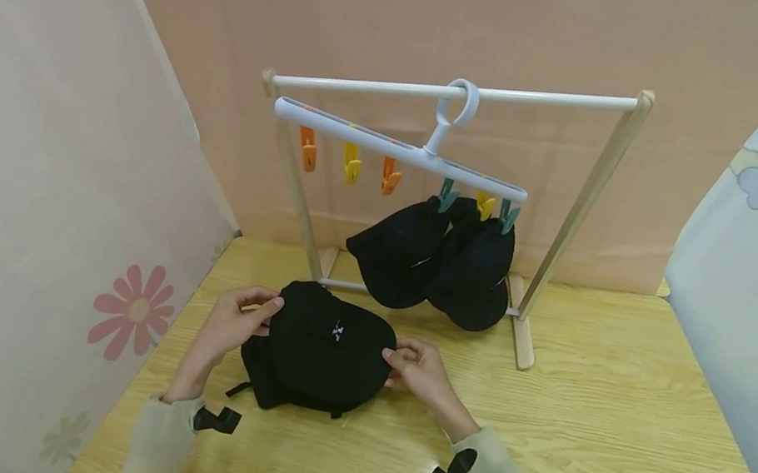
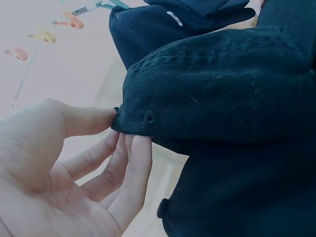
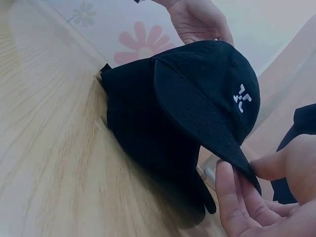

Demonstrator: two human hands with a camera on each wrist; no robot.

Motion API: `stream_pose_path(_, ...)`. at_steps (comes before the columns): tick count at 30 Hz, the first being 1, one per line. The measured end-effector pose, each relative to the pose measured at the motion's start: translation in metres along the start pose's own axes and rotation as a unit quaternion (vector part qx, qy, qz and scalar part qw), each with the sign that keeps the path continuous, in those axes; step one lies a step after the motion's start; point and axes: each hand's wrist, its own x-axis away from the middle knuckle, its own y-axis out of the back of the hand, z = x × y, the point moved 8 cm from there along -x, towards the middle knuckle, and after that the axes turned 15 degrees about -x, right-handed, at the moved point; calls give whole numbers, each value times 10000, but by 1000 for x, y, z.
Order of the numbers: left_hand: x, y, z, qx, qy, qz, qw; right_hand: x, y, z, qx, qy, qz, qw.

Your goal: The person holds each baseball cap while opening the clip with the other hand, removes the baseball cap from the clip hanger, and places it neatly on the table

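Note:
A black cap (image 1: 328, 354) with a small white embroidered mark is held up between both hands, low over the table. My left hand (image 1: 236, 323) pinches its left edge between thumb and fingers; the left wrist view shows this grip close to a stitched eyelet in the cloth (image 2: 212, 89). My right hand (image 1: 422, 369) pinches the edge of the brim, with the thumb on one side and fingers on the other in the right wrist view. Under the held cap, a second black cap (image 3: 143, 128) lies on the table, partly hidden by it.
Behind the hands stands a wooden rack with a white rail (image 1: 548, 100). On it hangs a white clip hanger (image 1: 359, 134), tilted down to the right. Black caps (image 1: 470, 278) hang from its right clips; orange (image 1: 308, 150) and yellow clips (image 1: 351, 164) at left hold nothing.

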Motion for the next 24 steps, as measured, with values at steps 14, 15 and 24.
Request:
stream_pose_path(14, 2, -9, 7, -224, 5, 5, 9997, -7, 3, -5, 449, -29, -230, 9987)
stream_pose_path(15, 2, -9, 7, -258, -11, 3, 9997, -7, 3, -5, 505, 3, -249, 9984)
stream_pose_path(24, 5, -15, 11, -504, -34, -45, 9987, -10, 9, -10, 676, -83, -436, 9967)
